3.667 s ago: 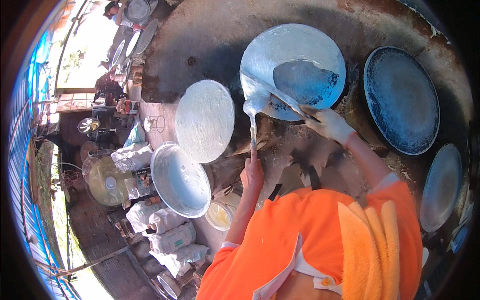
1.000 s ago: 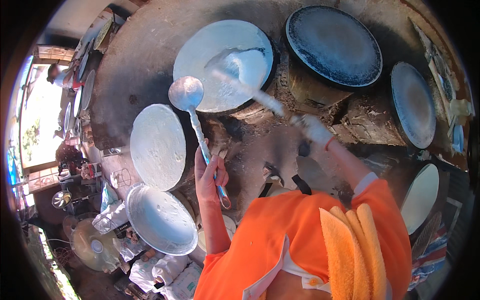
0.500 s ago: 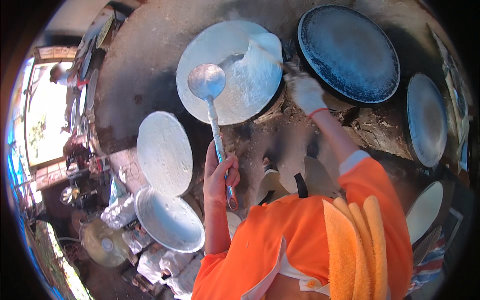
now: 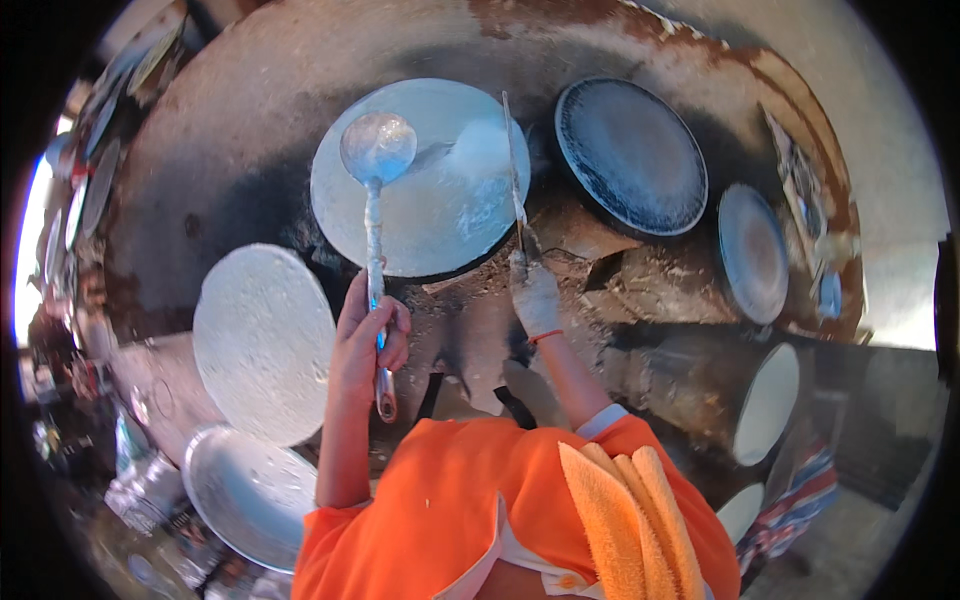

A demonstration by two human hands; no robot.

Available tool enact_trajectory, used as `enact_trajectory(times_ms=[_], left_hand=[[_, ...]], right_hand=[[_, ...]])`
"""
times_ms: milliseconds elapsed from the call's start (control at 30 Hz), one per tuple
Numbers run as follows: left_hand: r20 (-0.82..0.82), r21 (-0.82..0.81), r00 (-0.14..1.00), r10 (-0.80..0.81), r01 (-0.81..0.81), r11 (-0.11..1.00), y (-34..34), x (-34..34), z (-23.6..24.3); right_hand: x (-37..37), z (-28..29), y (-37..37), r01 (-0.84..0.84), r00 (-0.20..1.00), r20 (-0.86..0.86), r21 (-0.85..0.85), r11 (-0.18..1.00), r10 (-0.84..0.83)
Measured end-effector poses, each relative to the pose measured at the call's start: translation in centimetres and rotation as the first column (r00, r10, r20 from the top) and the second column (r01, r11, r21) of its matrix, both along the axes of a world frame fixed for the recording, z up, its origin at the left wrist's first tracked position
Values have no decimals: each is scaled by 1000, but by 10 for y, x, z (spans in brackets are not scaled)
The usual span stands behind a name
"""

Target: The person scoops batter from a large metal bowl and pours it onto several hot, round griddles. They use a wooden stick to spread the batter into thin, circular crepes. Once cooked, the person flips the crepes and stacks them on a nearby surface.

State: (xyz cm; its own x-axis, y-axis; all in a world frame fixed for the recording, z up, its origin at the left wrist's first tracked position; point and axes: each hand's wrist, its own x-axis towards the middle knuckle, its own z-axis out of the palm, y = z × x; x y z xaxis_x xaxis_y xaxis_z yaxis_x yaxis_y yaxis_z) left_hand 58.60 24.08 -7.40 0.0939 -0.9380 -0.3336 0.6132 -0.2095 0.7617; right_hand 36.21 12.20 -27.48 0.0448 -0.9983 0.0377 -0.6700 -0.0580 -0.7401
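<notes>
My left hand (image 4: 371, 335) is closed round the handle of a metal ladle (image 4: 378, 146), whose bowl is over a large round griddle (image 4: 353, 225) coated with white batter, smoother and brighter toward its right. My right hand (image 4: 535, 297), in a pale glove, grips a long flat spatula (image 4: 515, 168) held upright in the picture along the griddle's right side. Left of my left hand lies a round white sheet (image 4: 258, 340), with a metal basin (image 4: 235, 480) of white residue below it.
To the right are a dark griddle (image 4: 630, 152), a smaller one (image 4: 752, 255) and a pale disc (image 4: 765, 405) farther down. A wide soot-stained counter (image 4: 220, 150) surrounds the griddles. Several round pans (image 4: 100, 190) stand at the far left, beside clutter. An orange towel (image 4: 610, 510) hangs over my front.
The spatula has swung from a slant across the griddle to its right edge. The ladle rose out of the batter and is held handle-down. The view has turned.
</notes>
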Motion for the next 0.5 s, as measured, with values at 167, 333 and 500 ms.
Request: enact_trajectory(times_ms=[167,333,500], left_hand=[[55,33,994,93,-95,995,13,7,8],[62,62,985,159,-162,985,19,5,13],[37,79,980,198,-200,977,14,-10,0]], right_hand=[[42,55,8,-211,930,-305,18,977,206],[44,42,2,-425,870,-292,-40,904,396],[2,-29,-45,-307,942,154,38,951,298]])
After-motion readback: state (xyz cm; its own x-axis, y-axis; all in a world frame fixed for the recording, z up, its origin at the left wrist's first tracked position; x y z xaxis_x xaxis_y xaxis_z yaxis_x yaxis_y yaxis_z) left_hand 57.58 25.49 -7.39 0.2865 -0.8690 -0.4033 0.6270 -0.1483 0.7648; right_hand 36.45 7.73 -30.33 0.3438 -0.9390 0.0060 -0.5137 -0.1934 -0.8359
